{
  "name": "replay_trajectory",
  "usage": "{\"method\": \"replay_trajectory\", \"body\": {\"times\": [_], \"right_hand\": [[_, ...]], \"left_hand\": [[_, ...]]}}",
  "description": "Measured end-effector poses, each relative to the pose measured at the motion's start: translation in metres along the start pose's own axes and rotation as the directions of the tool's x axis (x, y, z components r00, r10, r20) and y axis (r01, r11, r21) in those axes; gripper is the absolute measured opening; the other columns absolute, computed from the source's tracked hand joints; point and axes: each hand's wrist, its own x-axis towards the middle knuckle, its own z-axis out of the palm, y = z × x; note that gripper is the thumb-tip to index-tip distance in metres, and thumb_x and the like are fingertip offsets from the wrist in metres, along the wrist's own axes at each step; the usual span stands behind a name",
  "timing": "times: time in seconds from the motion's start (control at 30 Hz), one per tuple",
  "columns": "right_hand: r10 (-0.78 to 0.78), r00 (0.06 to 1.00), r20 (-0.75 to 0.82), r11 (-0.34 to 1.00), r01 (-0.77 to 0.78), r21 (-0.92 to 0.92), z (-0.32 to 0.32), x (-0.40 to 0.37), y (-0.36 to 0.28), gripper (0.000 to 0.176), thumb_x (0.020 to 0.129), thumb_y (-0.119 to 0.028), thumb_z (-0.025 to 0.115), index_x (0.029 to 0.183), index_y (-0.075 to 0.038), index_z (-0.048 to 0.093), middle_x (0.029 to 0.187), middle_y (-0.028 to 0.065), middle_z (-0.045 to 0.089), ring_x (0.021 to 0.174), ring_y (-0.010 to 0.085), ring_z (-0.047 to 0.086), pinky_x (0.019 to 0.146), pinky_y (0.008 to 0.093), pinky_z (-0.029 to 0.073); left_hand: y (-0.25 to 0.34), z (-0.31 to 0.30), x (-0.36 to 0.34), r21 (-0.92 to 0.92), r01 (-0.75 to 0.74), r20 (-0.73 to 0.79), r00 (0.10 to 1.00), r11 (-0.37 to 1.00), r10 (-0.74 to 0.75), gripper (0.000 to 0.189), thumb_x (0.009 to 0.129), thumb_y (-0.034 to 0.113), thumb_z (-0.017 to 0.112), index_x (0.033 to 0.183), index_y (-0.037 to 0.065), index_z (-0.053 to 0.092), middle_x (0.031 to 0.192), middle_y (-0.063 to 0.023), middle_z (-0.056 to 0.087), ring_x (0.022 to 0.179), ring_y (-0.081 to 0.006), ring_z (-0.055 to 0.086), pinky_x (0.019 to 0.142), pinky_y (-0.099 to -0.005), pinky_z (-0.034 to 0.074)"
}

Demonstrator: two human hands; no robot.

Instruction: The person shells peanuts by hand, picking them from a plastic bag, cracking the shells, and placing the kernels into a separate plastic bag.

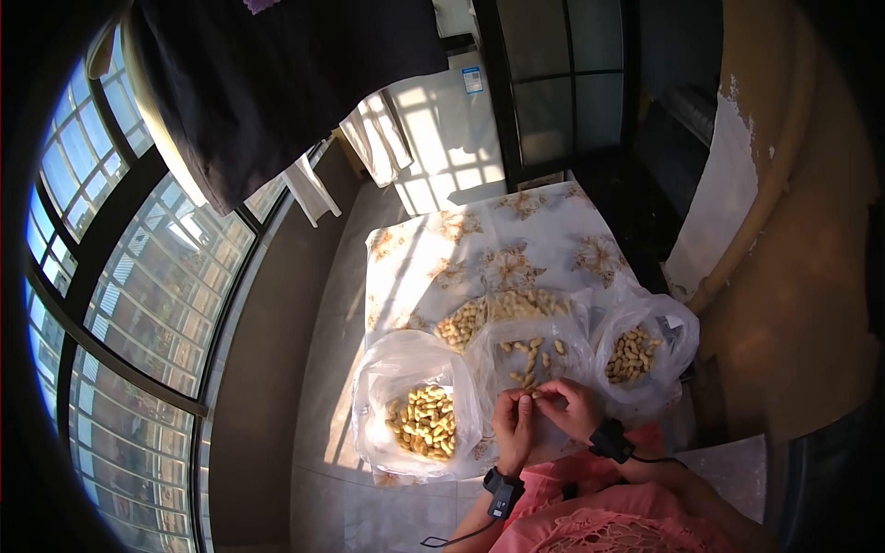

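My left hand (513, 426) and my right hand (575, 411) meet at the near edge of the table, fingertips pinched together on a small peanut (535, 394). Just beyond them an open clear plastic bag (576, 355) has loose unshelled peanuts (529, 348) scattered in it. A white plastic bag (369, 387) with a sunlit heap of peanuts (426, 421) stands to the left. Right of my hands, another plastic bag (680, 346) holds a smaller heap of peanuts (632, 356). My fingers partly cover what they pinch.
A floral tablecloth (433, 258) covers the table. Behind the middle bag lies a broad pile of peanuts (507, 309). Dark clothing (286, 83) hangs overhead, a window (147, 304) is on the left, and a white appliance (442, 138) stands beyond the table.
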Motion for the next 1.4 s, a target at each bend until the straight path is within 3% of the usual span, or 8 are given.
{"method": "replay_trajectory", "body": {"times": [0.27,0.33,0.77,0.97,1.07,1.17,1.33,1.4], "right_hand": [[-0.033,0.998,-0.059,0.999,0.031,-0.040,0.000,-0.001,0.005,0.016,0.092,-0.015,0.069,0.099,-0.001,0.065,0.088,0.0132,0.068,0.076,0.0262,0.068,0.065,0.0335,0.053],[-0.023,0.998,-0.058,0.999,0.021,-0.033,-0.001,-0.001,0.002,0.016,0.093,-0.015,0.069,0.099,-0.001,0.065,0.087,0.0133,0.067,0.075,0.0263,0.068,0.064,0.0335,0.053],[-0.013,0.999,-0.050,0.999,0.011,-0.045,-0.001,-0.001,0.009,0.016,0.092,-0.015,0.070,0.100,-0.001,0.064,0.086,0.0124,0.068,0.075,0.0250,0.068,0.064,0.0327,0.053],[-0.022,0.995,-0.095,1.000,0.023,0.009,0.006,-0.005,0.019,0.019,0.088,-0.010,0.074,0.102,-0.003,0.063,0.083,0.0094,0.068,0.074,0.0206,0.068,0.066,0.0317,0.053],[-0.014,0.994,-0.113,1.000,0.015,0.010,0.006,-0.005,0.017,0.020,0.086,-0.009,0.075,0.101,-0.003,0.062,0.082,0.0083,0.068,0.074,0.0189,0.068,0.066,0.0312,0.053],[-0.030,0.988,-0.149,1.000,0.029,-0.009,0.008,-0.006,0.019,0.020,0.087,-0.008,0.074,0.101,-0.002,0.061,0.083,0.0082,0.068,0.073,0.0184,0.066,0.068,0.0308,0.052],[-0.014,0.984,-0.179,1.000,0.013,-0.005,0.006,-0.006,0.013,0.018,0.087,-0.008,0.073,0.100,-0.001,0.062,0.083,0.0085,0.068,0.073,0.0187,0.065,0.068,0.0307,0.051],[0.012,0.992,-0.125,0.999,-0.018,-0.044,0.004,-0.007,0.011,0.016,0.089,-0.009,0.072,0.099,-0.001,0.063,0.084,0.0096,0.067,0.074,0.0188,0.065,0.068,0.0307,0.051]], "left_hand": [[0.015,0.004,-0.001,-0.024,0.038,0.006,0.999,0.999,-0.038,0.013,0.104,0.010,0.054,0.107,0.001,0.062,0.096,-0.0041,0.063,0.088,-0.0105,0.056,0.081,-0.0254,0.047],[0.015,0.004,0.000,0.023,0.023,0.018,1.000,0.999,-0.023,0.015,0.105,0.014,0.051,0.109,0.002,0.061,0.096,-0.0005,0.061,0.089,-0.0083,0.054,0.082,-0.0232,0.044],[0.012,0.000,0.000,0.099,0.012,0.024,1.000,0.995,-0.015,0.015,0.105,0.013,0.052,0.108,0.002,0.061,0.096,-0.0009,0.062,0.089,-0.0090,0.055,0.083,-0.0240,0.044],[0.009,0.003,0.001,0.002,0.019,0.019,1.000,1.000,-0.019,0.014,0.105,0.011,0.053,0.110,0.001,0.061,0.098,-0.0019,0.064,0.089,-0.0079,0.056,0.082,-0.0236,0.047],[-0.002,0.001,0.000,-0.003,0.028,-0.001,1.000,1.000,-0.028,0.013,0.101,0.010,0.058,0.107,0.000,0.064,0.093,-0.0070,0.064,0.085,-0.0139,0.059,0.078,-0.0270,0.048],[-0.001,0.001,0.002,0.065,-0.002,-0.005,1.000,0.998,0.002,0.012,0.100,0.009,0.060,0.104,-0.001,0.065,0.092,-0.0092,0.064,0.083,-0.0160,0.061,0.076,-0.0282,0.049],[-0.003,0.001,0.001,0.031,0.017,-0.004,1.000,0.999,-0.017,0.012,0.100,0.010,0.060,0.105,-0.001,0.065,0.092,-0.0092,0.064,0.083,-0.0160,0.061,0.075,-0.0281,0.049],[-0.002,0.001,0.002,0.046,-0.031,0.027,0.999,0.998,0.030,0.012,0.103,0.010,0.057,0.109,0.001,0.062,0.089,0.0003,0.058,0.081,-0.0066,0.052,0.074,-0.0217,0.044]]}}
